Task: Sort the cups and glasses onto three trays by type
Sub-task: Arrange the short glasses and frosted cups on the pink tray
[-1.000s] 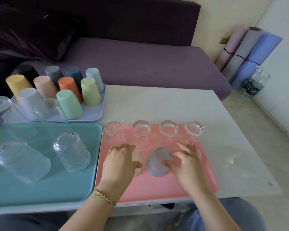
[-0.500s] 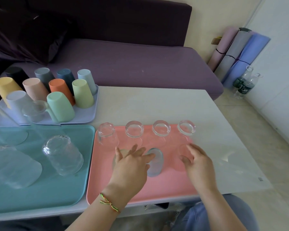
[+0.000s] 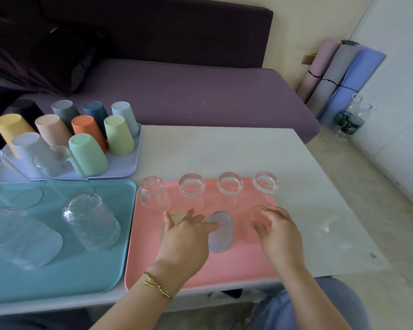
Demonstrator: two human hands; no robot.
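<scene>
Pink tray (image 3: 224,270), near edge of table (image 3: 224,151), both hands over its front row.

Left hand (image 3: 186,236): released, fingers spread flat on top of green-tinted glass (image 3: 174,217). Index tip reaches across to the left side of blue-tinted glass (image 3: 221,234).

Right hand (image 3: 281,236): thumb and fingers curved round pink-tinted glass (image 3: 256,214). Judged a grasp; firmness cannot be told.

Key relation: blue-tinted glass stands inverted, base up, long axis vertical, between the two hands. It is touching the left index and apart from the right hand, so the left hand is nearer. The three tinted glasses form one row running left to right.

Behind them: row of clear small glasses (image 3: 191,185), inverted, along the far edge of the same tray.

Left of that: teal tray (image 3: 57,277) holding larger ribbed glasses (image 3: 91,220).

Farthest: lilac tray (image 3: 126,170) with coloured plastic cups (image 3: 88,156), all upside down. Sorting looks nearly complete; this step reads as tidying the front row.

Change over the last second: right hand was at the blue-tinted glass and has shifted rightward onto the pink-tinted one. Left hand has spread toward the blue-tinted glass, which keeps its place on the tray.
</scene>
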